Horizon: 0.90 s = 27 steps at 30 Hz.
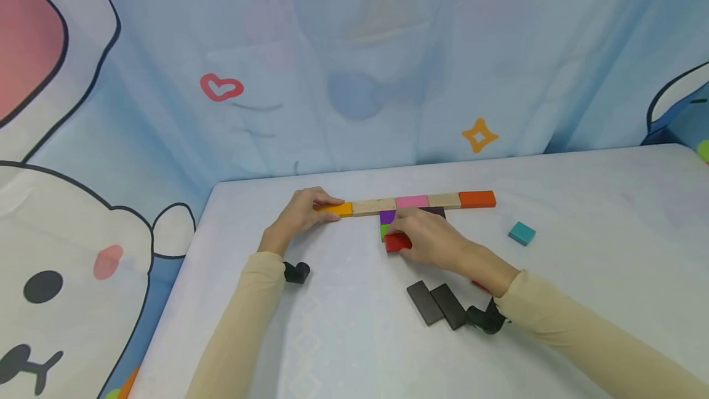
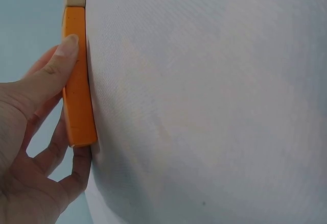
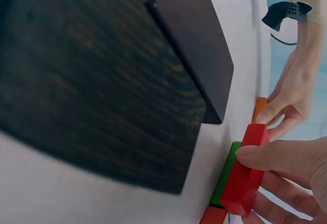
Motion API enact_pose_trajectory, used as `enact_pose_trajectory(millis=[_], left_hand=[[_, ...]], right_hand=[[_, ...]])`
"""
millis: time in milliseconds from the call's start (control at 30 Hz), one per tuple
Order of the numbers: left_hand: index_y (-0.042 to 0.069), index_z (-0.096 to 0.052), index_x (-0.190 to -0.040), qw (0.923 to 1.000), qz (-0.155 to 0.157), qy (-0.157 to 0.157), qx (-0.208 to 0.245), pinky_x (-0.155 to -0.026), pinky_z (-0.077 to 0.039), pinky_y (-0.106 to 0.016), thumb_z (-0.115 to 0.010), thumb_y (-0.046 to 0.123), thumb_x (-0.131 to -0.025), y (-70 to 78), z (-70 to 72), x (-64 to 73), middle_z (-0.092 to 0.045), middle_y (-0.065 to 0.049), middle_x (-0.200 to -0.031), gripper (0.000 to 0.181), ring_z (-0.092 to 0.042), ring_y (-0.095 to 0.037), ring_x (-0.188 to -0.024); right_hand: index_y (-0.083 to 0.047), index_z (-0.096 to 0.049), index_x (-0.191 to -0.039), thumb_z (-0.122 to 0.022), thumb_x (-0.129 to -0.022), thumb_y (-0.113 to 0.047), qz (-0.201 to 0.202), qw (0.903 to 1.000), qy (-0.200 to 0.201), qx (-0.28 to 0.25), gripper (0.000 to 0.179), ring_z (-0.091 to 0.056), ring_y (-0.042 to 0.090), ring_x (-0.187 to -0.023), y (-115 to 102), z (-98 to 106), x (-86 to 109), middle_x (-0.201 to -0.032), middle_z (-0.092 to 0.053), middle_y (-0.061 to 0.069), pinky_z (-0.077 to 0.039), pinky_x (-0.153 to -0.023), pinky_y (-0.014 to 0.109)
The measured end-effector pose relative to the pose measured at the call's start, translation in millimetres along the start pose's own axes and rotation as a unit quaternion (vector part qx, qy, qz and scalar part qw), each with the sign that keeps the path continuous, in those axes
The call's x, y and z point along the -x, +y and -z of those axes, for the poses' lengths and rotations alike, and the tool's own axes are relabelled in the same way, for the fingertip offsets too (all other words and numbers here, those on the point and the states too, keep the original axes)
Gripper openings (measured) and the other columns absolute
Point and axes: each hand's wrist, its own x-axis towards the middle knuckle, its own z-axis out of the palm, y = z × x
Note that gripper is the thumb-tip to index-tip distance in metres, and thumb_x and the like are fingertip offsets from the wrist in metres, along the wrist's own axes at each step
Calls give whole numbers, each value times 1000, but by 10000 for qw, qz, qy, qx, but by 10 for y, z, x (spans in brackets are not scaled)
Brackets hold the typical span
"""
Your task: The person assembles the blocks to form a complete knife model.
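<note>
Tabletop (image 1: 343, 337), gripped red block (image 1: 396, 242), dark blocks (image 1: 425, 303) nearby

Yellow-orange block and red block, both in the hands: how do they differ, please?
The yellow-orange block is held by the left hand, the red block by the right hand. The yellow-orange block lies end to end with a plain wooden block; the red block is near a green block. Both are oblong.

Legible lettering, labels, brands and numerals: none in the three views. Pictorial signs: a red heart outline (image 1: 218, 98) and an orange four-pointed star outline (image 1: 479, 125), both on the light-blue curtain (image 1: 388, 146); faint grey strokes (image 1: 258, 107) below the heart, unreadable.
</note>
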Motion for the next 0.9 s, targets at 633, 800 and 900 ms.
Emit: enact_pose_trajectory(millis=[633,800,900], left_hand=[[17,-78,-126,9999,150,-25,42,-110,-48,-39,-83,17,-91,-8,-16,8,-72,-4,-120,36,-62,-25,-116],[17,-79,-126,9998,164,-26,49,-110,-49,-39,-83,17,-91,-12,-8,1,-71,-4,-120,35,-62,-25,-116],[17,-79,-125,9999,151,13,61,-109,-49,-39,-83,17,-91,-11,-4,-9,-71,-3,-119,35,-62,-25,-115]], right_hand=[[-1,-79,-107,-93,-76,-4,258,9987,260,347,35,-66,26,-94,-48,-144,22,-101,-68,12,-64,-81,40],[0,-78,-109,-93,-76,-4,227,9988,279,338,37,-67,27,-97,-42,-159,20,-104,-68,13,-63,-84,41],[1,-78,-109,-93,-76,-4,204,9988,324,317,37,-67,28,-100,-43,-158,19,-107,-68,14,-63,-87,42]])
